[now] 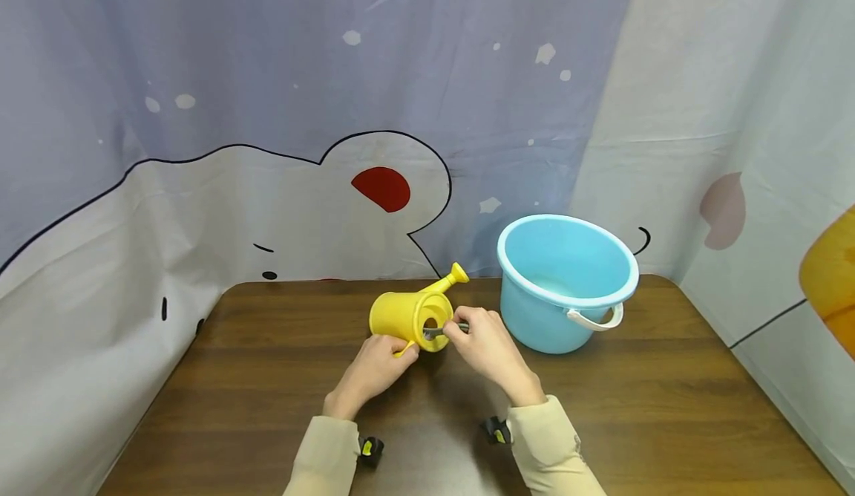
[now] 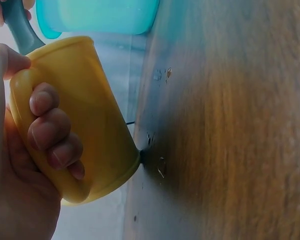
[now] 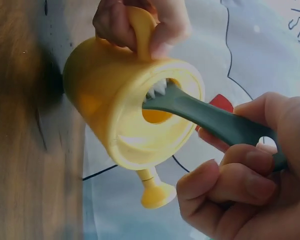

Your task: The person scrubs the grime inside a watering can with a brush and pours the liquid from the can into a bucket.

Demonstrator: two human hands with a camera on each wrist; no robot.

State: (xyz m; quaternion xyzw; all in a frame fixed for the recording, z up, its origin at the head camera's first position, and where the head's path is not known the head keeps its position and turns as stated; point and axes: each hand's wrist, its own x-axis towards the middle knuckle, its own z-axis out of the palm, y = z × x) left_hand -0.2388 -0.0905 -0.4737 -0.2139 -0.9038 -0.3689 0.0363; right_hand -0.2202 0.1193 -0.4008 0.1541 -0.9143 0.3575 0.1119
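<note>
A yellow watering can (image 1: 395,313) is tilted above the table, its round top opening turned toward the right hand. The left hand (image 1: 382,366) grips the can's handle (image 2: 26,95), fingers curled through the loop. In the right hand (image 1: 490,347) is a dark green brush (image 3: 210,116), held by its handle between thumb and fingers. The brush's white bristles (image 3: 157,89) are at the rim of the opening; part of its head is hidden inside the can. The spout (image 3: 155,192) points away from the person.
A light blue bucket (image 1: 568,229) with a white handle (image 1: 597,323) stands on the wooden table (image 1: 267,377), right of the can. Small water drops (image 2: 168,73) lie on the tabletop. A printed curtain (image 1: 267,73) hangs behind the table.
</note>
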